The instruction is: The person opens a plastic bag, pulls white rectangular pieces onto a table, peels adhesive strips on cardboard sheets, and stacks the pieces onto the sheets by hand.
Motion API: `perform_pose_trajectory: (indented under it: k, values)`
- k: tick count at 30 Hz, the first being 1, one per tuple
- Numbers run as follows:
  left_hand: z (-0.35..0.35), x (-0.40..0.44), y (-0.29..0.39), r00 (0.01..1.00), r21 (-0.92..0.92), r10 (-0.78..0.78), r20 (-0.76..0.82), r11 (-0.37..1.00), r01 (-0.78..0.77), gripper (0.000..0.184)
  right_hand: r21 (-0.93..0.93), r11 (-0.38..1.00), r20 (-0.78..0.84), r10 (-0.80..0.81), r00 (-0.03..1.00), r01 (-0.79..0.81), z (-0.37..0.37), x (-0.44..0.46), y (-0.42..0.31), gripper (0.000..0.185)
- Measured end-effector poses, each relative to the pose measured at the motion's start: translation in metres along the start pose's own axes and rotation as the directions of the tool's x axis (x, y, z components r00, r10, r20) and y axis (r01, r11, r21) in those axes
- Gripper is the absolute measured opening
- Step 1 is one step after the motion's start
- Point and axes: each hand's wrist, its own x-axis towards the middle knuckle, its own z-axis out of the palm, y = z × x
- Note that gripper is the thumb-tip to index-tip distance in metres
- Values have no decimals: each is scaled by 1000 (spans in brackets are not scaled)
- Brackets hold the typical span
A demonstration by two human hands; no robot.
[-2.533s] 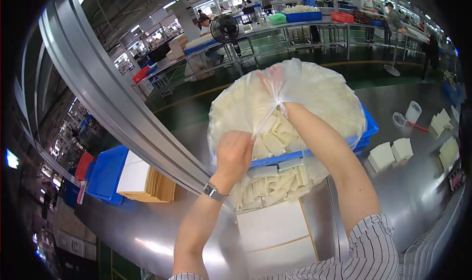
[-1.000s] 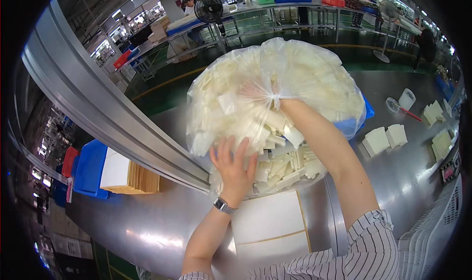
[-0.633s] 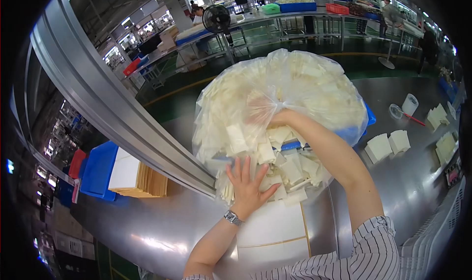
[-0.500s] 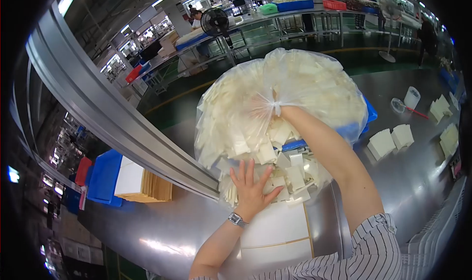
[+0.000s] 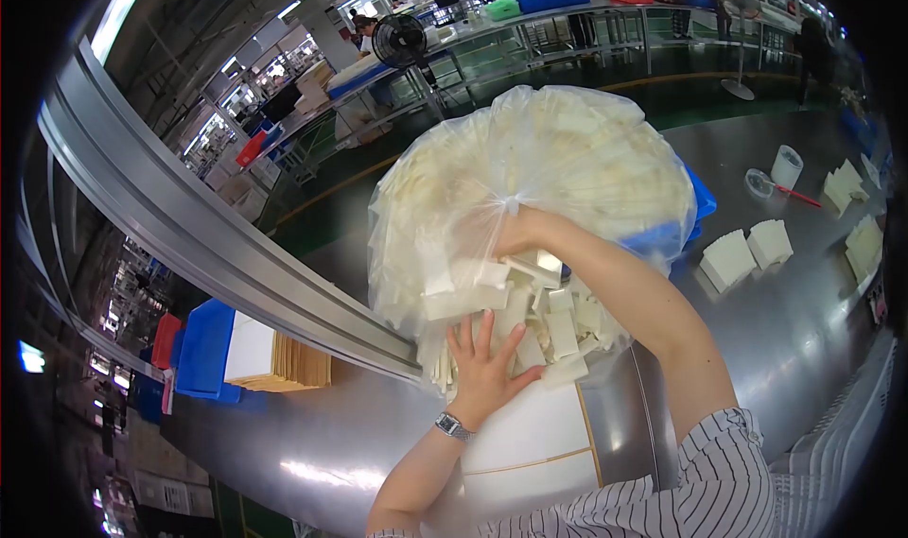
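Note:
A big clear plastic bag, gathered near its middle, bulges with flat cream-white pieces. My right hand reaches into the gathered part; its fingers are hidden by plastic and pieces. Loose white pieces lie in a heap at the bag's mouth. On the near side of this heap my left hand rests with fingers spread, touching the pieces and gripping nothing. Under that hand lies a white board with brown edges. Part of a blue bin shows behind the bag.
A metal post rises left of the bag. Further left are a stack of brown-edged boards and a blue tray. At right on the metal table stand white stacks, a clear cup and a red-handled tool.
My right hand has shifted slightly left and down within the bag. More white pieces have slid toward the bag's mouth near my left hand, which stays spread in place.

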Motion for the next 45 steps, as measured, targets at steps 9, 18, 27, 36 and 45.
perform_pose_trajectory:
  k: [9,18,27,36,45]
  values:
    - [-53,-34,35,846,41,-196,496,978,203,73,131,957,-392,290,873,-259,39,-33,-81,64]
    - [-82,-62,45,911,-297,-84,405,930,218,29,-139,965,-287,177,941,-224,95,-54,-128,51]
    - [-89,-107,87,928,58,-177,329,984,167,27,-180,929,-320,255,912,-323,110,-112,-185,57]
    - [-90,-137,113,914,92,-186,361,982,164,46,-225,911,-176,312,934,-347,158,-166,-216,80]
    - [-97,-143,132,859,-32,-173,482,976,215,69,-246,856,-175,422,889,-455,130,-123,-194,65]
